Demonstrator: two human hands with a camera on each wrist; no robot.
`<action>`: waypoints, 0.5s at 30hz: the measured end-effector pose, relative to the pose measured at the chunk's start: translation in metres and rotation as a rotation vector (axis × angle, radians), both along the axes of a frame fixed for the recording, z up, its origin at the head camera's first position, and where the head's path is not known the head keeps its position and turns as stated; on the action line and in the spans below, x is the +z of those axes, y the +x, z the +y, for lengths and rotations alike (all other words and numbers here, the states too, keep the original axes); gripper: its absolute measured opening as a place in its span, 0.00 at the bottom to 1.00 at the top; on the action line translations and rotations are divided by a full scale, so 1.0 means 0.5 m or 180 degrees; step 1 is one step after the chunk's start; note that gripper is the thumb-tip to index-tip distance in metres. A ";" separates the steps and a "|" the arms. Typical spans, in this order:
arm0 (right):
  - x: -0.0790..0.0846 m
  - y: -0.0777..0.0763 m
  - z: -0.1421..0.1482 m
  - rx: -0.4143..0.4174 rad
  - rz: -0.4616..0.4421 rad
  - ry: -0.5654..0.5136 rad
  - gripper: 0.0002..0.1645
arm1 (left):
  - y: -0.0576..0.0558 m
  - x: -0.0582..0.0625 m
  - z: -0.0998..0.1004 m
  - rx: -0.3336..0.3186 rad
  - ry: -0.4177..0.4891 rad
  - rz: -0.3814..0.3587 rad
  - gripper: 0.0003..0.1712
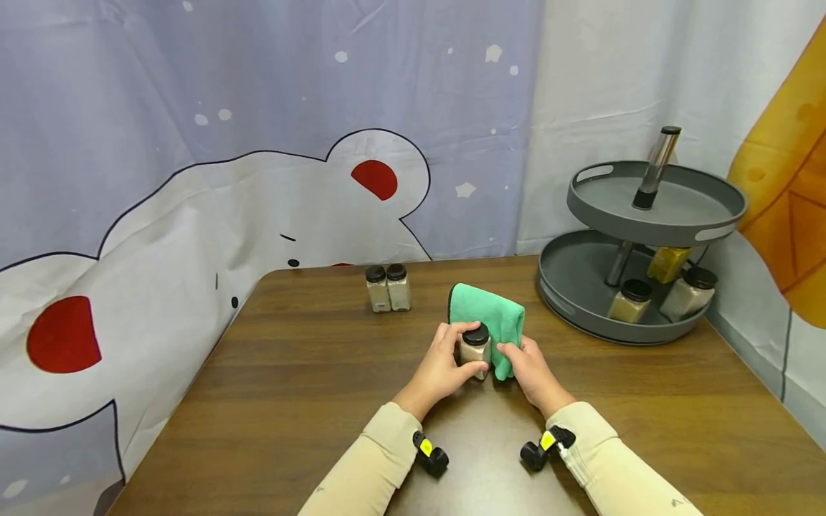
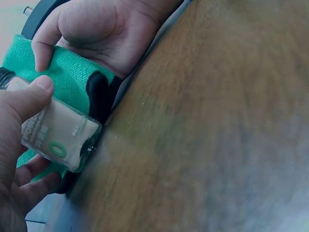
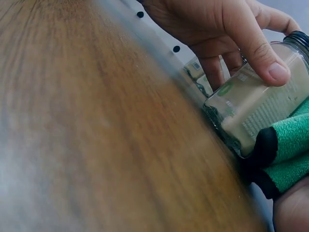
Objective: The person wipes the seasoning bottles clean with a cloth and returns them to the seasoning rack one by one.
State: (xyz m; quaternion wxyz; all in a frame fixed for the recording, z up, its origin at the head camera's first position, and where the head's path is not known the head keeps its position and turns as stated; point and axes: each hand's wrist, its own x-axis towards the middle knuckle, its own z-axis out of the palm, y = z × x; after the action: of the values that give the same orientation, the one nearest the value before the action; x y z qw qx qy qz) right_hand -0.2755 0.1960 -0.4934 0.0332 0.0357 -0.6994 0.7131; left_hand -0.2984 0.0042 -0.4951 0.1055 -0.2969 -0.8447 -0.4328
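My left hand [image 1: 445, 365] grips a square glass jar [image 1: 475, 351] with a black lid, thumb on the near side and fingers around the far side. Pale powder fills most of the jar, as the left wrist view shows of its glass body [image 2: 67, 130]. My right hand [image 1: 530, 371] pinches a folded green cloth [image 1: 488, 312] with black edging, thumb in front. The cloth stands against the right and back of the jar. In the right wrist view, folds of the cloth [image 3: 292, 145] lie against the glass beside its base.
Two black-lidded jars [image 1: 388, 288] stand side by side at the table's back. On the right is a two-tier grey turntable rack [image 1: 555, 287]; its lower tier holds a jar [image 1: 629, 301], another pale jar [image 1: 689, 294] and a yellow one [image 1: 668, 264]. A curtain [image 1: 258, 208] hangs behind the wooden table [image 1: 290, 401].
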 end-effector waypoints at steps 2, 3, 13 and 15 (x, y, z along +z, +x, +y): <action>0.003 0.000 0.000 -0.0066 -0.0013 0.0029 0.19 | -0.001 0.000 0.002 0.0084 0.0045 0.0039 0.41; 0.005 0.001 0.000 -0.0102 -0.0006 0.0044 0.18 | -0.001 0.001 0.003 0.0122 0.0054 0.0056 0.41; 0.003 -0.005 0.004 -0.0266 0.0017 0.0285 0.16 | 0.005 0.007 0.036 0.0630 -0.0120 0.0249 0.39; 0.001 -0.006 0.004 -0.0280 0.0010 0.0353 0.16 | 0.009 0.006 0.045 0.0818 -0.0192 0.0309 0.39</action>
State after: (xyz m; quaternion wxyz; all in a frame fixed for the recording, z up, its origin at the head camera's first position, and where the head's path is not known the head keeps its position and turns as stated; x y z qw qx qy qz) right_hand -0.2784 0.1979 -0.4929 0.0636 0.0078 -0.7387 0.6710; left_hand -0.2941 0.0266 -0.4919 0.1918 -0.2098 -0.8823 -0.3752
